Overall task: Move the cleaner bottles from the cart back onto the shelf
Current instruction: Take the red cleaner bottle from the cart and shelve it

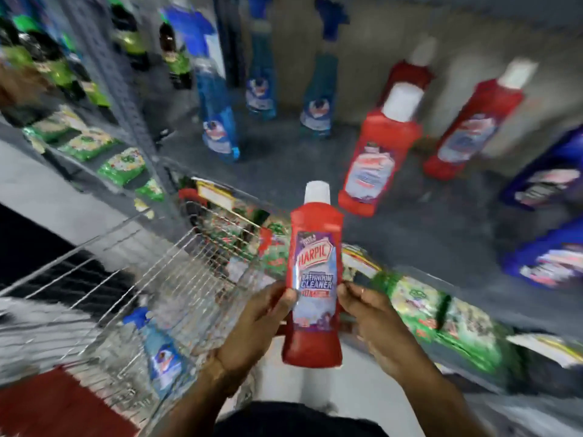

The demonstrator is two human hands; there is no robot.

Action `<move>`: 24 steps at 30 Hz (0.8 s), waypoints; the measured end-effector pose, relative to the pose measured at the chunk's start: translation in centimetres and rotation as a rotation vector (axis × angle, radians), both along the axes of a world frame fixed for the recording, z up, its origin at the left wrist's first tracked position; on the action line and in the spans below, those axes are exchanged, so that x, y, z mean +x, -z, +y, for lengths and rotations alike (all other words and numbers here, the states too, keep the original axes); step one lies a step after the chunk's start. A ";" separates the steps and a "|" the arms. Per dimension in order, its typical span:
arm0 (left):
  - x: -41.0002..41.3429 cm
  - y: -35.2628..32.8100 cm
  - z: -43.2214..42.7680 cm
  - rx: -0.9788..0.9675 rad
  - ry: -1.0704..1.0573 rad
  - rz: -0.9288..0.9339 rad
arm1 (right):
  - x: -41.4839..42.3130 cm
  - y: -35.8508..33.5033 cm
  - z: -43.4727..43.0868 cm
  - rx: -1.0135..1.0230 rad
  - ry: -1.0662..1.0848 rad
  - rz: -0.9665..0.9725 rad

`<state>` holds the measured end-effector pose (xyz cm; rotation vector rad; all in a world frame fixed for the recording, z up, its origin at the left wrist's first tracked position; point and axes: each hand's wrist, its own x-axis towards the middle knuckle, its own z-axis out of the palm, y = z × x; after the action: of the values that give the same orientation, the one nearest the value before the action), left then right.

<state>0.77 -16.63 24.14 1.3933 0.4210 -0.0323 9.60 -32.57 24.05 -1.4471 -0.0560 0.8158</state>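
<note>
Holding the red Harpic bathroom cleaner bottle (314, 279) upright between both hands, label toward me. Left hand (252, 323) wraps the lower left side, thumb on the label; right hand (375, 323) pinches the right edge with its fingertips. I read the two-handed hold as steadying for a standing placement. It hangs above the gap between wire cart (132, 310) and shelf (441, 228), where three matching red bottles (369, 159) stand, so it likely goes beside them. One blue spray bottle (161, 351) lies in the cart. Heavy motion blur.
</note>
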 end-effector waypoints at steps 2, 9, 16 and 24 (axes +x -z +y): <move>0.9 -0.2 -2.0 0.002 0.067 -0.012 | -0.1 -0.4 -2.7 -0.007 0.070 0.001; 3.5 -0.5 -7.7 -0.002 0.254 -0.066 | -0.5 -0.5 -9.5 -0.027 0.261 -0.078; 8.3 -1.1 -11.4 -0.021 0.249 -0.110 | 2.4 -1.7 -12.9 0.020 0.347 -0.219; 18.7 -2.7 -14.2 0.016 0.240 -0.364 | 11.3 -3.5 -13.7 0.086 0.459 -0.378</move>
<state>19.52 -30.79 26.88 1.4232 -0.0494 0.0291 20.87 -46.29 27.54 -1.4409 -0.0419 0.1599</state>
